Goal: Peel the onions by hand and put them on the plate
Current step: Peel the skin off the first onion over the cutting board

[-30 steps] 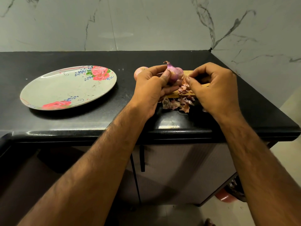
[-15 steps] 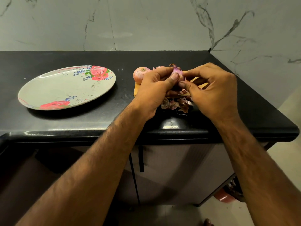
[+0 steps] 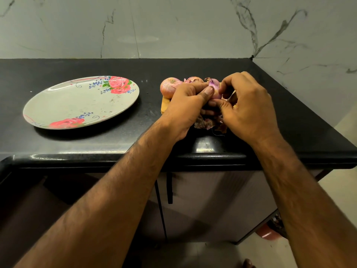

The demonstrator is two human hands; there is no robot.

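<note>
Head view: left hand (image 3: 185,105) and right hand (image 3: 249,107) grip one onion (image 3: 214,85) near counter edge (image 3: 96,157).

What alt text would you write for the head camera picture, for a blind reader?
The left hand holds a small purple onion above a black counter while the right hand pinches its skin. Loose peels lie beneath; another onion and a flowered plate, holding no onion, lie to the left.

On the worktop (image 3: 193,70), the plate (image 3: 58,105) lies left, well apart from the onions (image 3: 168,87) on a board (image 3: 165,105), peelings (image 3: 205,122) before them.
</note>
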